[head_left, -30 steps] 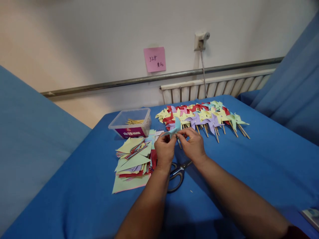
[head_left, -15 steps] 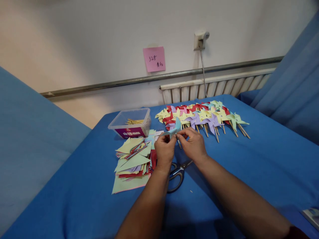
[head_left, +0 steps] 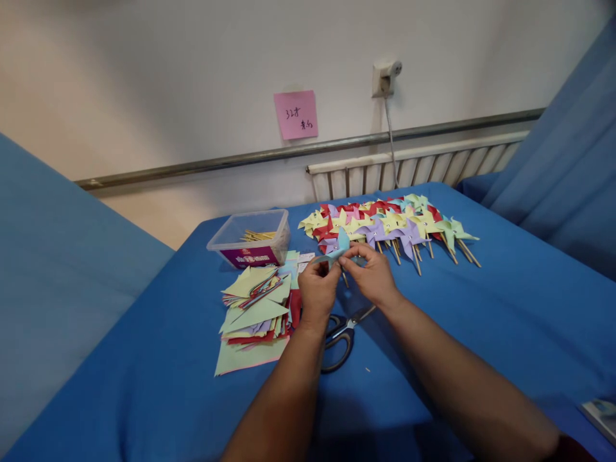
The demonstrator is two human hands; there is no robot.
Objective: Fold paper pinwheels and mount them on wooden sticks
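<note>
A light-blue paper pinwheel (head_left: 342, 240) is held up between my two hands, its wooden stick (head_left: 345, 278) pointing down below them. My left hand (head_left: 318, 286) is closed round the pinwheel's left side. The fingers of my right hand (head_left: 368, 272) pinch at its middle from the right; the exact spot is partly covered by the fingertips. Black-handled scissors (head_left: 339, 346) lie on the blue cloth beneath my hands, partly behind my left forearm. Just past my hands lie many finished-looking pinwheels (head_left: 409, 236) in purple, yellow, red and green.
Left of my hands lies a pile of coloured paper pieces (head_left: 255, 314). Behind it stands a clear plastic box (head_left: 228, 239) with thin wooden sticks. A radiator (head_left: 423, 163) and a metal rail (head_left: 202, 165) run along the wall. Blue curtains (head_left: 568, 141) hang at the sides.
My right-hand fingers have shifted slightly at the pinwheel's centre, the fingertips now pressed together there. My left hand keeps its hold. The whole view has moved a little.
</note>
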